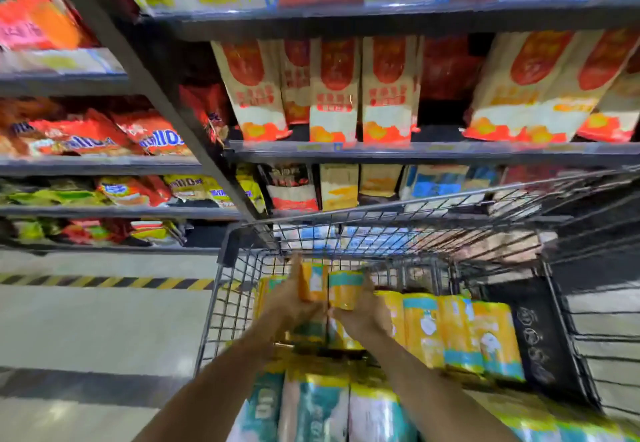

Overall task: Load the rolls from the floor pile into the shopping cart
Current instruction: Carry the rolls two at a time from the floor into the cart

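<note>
On the left, the floor (86, 330) carries a black-and-yellow striped tape line (104, 282) that runs up to the left wall of the shopping cart (221, 289). Snack shelves (381, 152) rise behind it.

Just inside the cart's far-left corner, the left hand (289, 303) and right hand (365, 313) grip a pair of rolls (341, 291) side by side. Each hand clasps 1 roll by its outer side, above packs already lying there. To the right, a row of loaded rolls (457, 330) lies against a black panel (540, 337) at the cart's right wall.

**Risks**
- Only sideways pressure seems to keep the 2 rolls together, so easing either hand early could let 1 slip and tumble crookedly.
- The slick wrapping would make such a slip more likely.
- A roll set down tilted in that corner could leave a gap or ride up on the packs below.

**Hard to make out**
- Blur smears the fingers, so how far they wrap round the rolls is unclear.
- The teal-and-white packs (322, 410) along the bottom edge are cut off (cart load or floor pile, I cannot tell).
- No pile on the floor shows plainly.
- The cart's right side runs out of view.
</note>
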Tool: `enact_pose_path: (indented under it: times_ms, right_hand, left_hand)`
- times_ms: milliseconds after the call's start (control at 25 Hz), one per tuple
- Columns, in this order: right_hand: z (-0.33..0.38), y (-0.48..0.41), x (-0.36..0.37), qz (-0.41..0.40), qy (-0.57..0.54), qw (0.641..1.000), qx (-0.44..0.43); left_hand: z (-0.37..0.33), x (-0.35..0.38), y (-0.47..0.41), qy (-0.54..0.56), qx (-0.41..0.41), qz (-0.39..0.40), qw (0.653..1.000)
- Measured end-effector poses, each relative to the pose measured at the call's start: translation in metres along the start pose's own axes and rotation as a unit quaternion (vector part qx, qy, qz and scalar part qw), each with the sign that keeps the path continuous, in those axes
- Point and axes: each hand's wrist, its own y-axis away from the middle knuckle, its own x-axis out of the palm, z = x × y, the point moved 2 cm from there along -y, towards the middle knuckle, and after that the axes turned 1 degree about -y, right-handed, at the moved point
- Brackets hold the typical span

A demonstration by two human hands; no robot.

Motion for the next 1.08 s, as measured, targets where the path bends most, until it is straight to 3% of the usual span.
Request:
enact_pose_path:
  times_ms: [200, 400, 720, 920, 1080]
  right_hand:
    - [-0.011, -0.022, 0.015, 0.035, 0.054, 0.997, 0.031]
    - [-0.013, -0.028, 0.028, 0.043, 0.082, 0.994, 0.049]
    - [-0.014, -0.022, 0.023, 0.029, 0.061, 0.996, 0.056]
    - [-0.007, -0.011, -0.004, 0.020, 0.115, 0.993, -0.005]
    - [0.013, 0.004, -0.046, 0.018, 0.180, 0.978, -0.105]
  left_hand:
    - [0.022, 0.019, -0.030, 0.062, -0.042, 0.075, 0.994]
    - [0.032, 0.032, -0.036, 0.101, -0.059, 0.072, 0.991]
    - [0.033, 0.034, -0.033, 0.064, -0.062, 0.082, 0.993]
    - [0.016, 0.010, -0.021, -0.024, -0.028, 0.063, 0.997]
    - [0.002, -0.028, 0.008, -0.114, 0.000, -0.021, 0.993]
